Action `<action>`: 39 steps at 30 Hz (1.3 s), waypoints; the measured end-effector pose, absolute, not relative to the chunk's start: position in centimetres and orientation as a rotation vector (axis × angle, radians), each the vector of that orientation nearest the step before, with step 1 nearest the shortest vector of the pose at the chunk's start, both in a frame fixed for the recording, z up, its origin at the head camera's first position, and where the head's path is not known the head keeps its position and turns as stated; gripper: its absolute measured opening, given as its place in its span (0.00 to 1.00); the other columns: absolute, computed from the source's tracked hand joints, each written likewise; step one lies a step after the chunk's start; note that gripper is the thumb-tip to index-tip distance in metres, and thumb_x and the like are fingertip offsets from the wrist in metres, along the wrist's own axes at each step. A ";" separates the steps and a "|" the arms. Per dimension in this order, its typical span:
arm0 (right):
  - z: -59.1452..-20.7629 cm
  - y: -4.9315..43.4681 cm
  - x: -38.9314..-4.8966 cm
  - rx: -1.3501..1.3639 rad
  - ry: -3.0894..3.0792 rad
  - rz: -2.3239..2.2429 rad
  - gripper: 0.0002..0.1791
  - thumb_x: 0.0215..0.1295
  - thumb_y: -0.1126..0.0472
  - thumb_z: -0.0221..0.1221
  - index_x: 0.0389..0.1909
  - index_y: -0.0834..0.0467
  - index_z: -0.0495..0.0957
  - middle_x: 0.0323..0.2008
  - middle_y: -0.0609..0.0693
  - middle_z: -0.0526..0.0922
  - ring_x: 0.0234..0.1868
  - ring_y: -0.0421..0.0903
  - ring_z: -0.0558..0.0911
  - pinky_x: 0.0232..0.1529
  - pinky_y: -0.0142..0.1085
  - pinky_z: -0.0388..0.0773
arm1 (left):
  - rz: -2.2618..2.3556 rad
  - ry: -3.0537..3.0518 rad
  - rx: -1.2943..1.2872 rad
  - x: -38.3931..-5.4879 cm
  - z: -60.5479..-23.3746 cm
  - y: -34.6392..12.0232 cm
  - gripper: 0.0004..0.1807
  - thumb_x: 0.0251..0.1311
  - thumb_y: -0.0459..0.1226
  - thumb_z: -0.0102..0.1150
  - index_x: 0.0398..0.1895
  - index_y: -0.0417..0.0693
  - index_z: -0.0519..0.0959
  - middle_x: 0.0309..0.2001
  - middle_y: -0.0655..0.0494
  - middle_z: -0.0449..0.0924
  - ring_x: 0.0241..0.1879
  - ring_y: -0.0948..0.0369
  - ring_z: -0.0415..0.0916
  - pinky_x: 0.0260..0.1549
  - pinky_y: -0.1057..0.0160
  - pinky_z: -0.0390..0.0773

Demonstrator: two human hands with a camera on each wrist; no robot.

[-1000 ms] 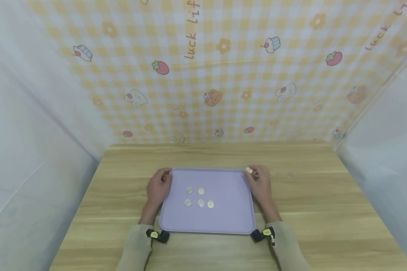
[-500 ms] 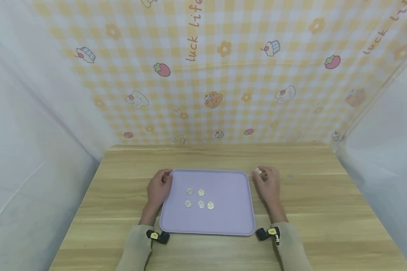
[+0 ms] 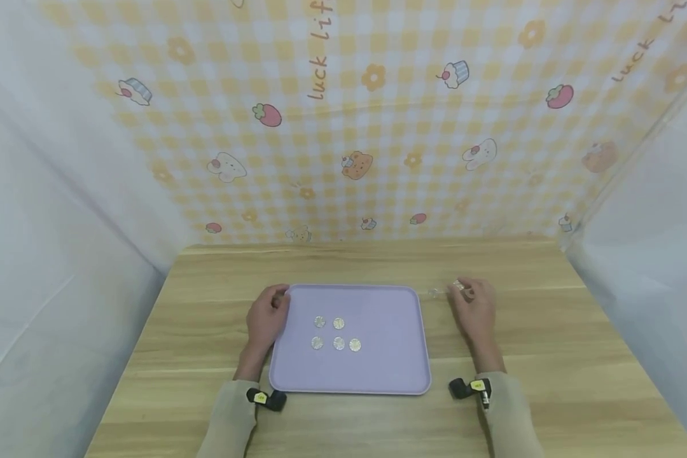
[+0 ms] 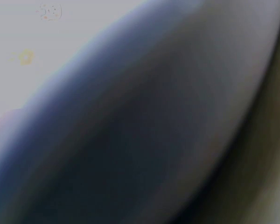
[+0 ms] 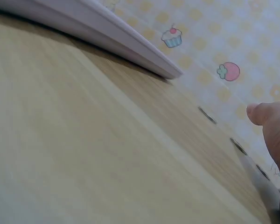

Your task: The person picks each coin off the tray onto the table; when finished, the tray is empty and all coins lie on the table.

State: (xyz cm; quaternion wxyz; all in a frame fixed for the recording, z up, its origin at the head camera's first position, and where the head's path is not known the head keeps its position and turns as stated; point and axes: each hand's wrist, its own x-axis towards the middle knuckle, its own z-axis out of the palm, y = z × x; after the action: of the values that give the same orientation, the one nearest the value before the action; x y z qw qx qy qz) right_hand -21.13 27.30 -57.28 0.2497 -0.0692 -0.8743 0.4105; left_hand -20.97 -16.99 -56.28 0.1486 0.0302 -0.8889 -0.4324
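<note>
My left hand (image 3: 266, 318) grips the left rim of a lilac tray (image 3: 392, 369) near its far corner. Several silver coins (image 3: 339, 343) lie in two rows on the tray, left of its middle. To the right of the tray, over the table, my right hand (image 3: 478, 312) pinches a shiny silver coin (image 3: 458, 285) between thumb and fingertips. Another coin (image 3: 433, 292) lies on the wood between that hand and the tray. In the right wrist view, the thumb (image 5: 270, 121) is raised above several coins (image 5: 238, 145) seen edge-on.
The wooden table (image 3: 555, 356) runs back to a yellow checked cloth (image 3: 412, 127). White sheets hang on both sides. A dark blurred shape (image 4: 130, 126) fills most of the left wrist view.
My right hand has moved right, away from the tray's edge, with the coin at its fingertips. A coin on the table now shows to its left. The left hand stays at the tray.
</note>
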 end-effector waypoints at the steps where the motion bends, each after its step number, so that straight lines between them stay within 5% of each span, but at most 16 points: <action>1: -57.3 27.6 -21.1 -0.206 -2.395 1.114 0.19 0.64 0.55 0.66 0.51 0.63 0.81 0.45 0.59 0.78 0.45 0.49 0.72 0.46 0.35 0.69 | -1.241 -2.555 0.086 -21.0 -56.3 -17.0 0.12 0.67 0.40 0.58 0.50 0.49 0.83 0.25 0.53 0.78 0.21 0.60 0.70 0.21 0.63 0.69; 7: -57.3 29.7 -21.0 -0.315 -2.428 1.101 0.22 0.68 0.51 0.62 0.55 0.62 0.79 0.50 0.60 0.77 0.51 0.55 0.73 0.51 0.47 0.69 | -1.236 -2.556 0.087 -21.0 -56.3 -17.0 0.12 0.66 0.39 0.59 0.51 0.48 0.83 0.25 0.54 0.77 0.21 0.60 0.69 0.21 0.64 0.68; 21: -57.4 36.1 -20.2 -0.576 -2.406 1.137 0.27 0.71 0.45 0.54 0.59 0.61 0.77 0.60 0.62 0.74 0.62 0.60 0.69 0.63 0.58 0.62 | -1.235 -2.558 0.105 -20.9 -56.4 -17.0 0.12 0.67 0.40 0.59 0.51 0.50 0.83 0.25 0.54 0.78 0.21 0.61 0.70 0.21 0.64 0.69; 39: -56.2 36.9 -19.2 -0.570 -2.629 0.971 0.28 0.73 0.45 0.52 0.59 0.64 0.77 0.58 0.66 0.74 0.61 0.64 0.65 0.61 0.58 0.58 | -1.247 -2.558 0.104 -20.9 -56.3 -17.0 0.13 0.67 0.40 0.58 0.51 0.49 0.83 0.24 0.53 0.77 0.21 0.60 0.69 0.21 0.63 0.68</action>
State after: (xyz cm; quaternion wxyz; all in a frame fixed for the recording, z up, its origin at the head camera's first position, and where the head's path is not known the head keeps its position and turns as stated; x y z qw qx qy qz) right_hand -19.20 36.86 -56.18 0.1403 -0.1974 -0.9102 0.3360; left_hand -20.95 -17.00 -56.25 0.1465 0.0361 -0.8885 -0.4333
